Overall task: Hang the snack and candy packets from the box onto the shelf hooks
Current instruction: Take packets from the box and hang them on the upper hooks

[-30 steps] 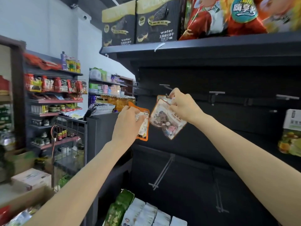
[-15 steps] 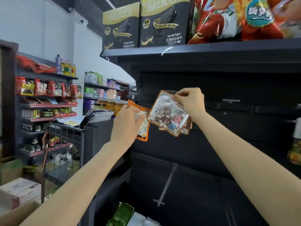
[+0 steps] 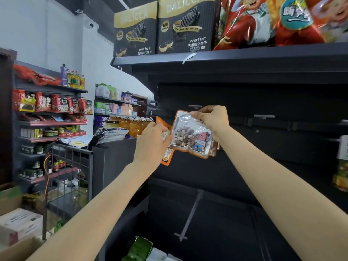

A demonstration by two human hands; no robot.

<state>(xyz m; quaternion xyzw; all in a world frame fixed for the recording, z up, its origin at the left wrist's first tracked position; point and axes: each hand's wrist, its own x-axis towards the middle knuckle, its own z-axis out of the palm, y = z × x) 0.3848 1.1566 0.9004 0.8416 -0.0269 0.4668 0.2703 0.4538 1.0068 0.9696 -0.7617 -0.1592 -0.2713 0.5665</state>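
1. Since the earlier frames, the right hand has carried the candy packet up toward the hook rail; the packet now faces the camera rather than hanging tilted, and the view has tipped upward.
2. Left side: a cardboard box sits low at the frame edge; its contents cannot be made out.
3. Left hand: fingers curled, gripping an orange-edged packet by its side. Judgement: it is held in reserve, close to the work, for the next hanging.
4. Centre: the candy packet, clear-fronted with an orange border, is held against the dark shelf back panel. Another packet edge shows just behind its lower right corner.
5. Right hand: thumb and fingers pinch the packet's top edge, clenched on it. Judgement: the grip is at the top so the hang hole can be guided onto a hook; the hole and hook tip are hidden by the fingers.
6. Right: an empty hook projects from the rail. Whether the packet is already threaded cannot be told.
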